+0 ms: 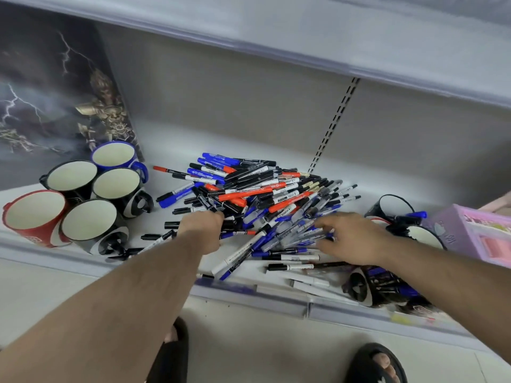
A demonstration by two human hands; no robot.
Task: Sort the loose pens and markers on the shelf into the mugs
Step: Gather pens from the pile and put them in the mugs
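Observation:
A big heap of black, blue and red pens and markers [262,197] lies in the middle of the white shelf [177,150]. My left hand [203,226] reaches into the heap's near left edge, fingers curled down among black pens; whether it holds one is hidden. My right hand [351,239] rests on the heap's near right side, fingers spread over blue and grey pens. Several empty mugs stand at the left: a red one [33,217], black ones [91,225] and a blue one [116,156]. At the right, mugs [387,286] hold pens.
A pink and purple box [475,233] stands at the far right of the shelf. A dark poster panel [55,100] leans behind the left mugs. The upper shelf [359,45] overhangs. Loose pens lie along the front rail [249,297]. My sandalled feet are on the floor below.

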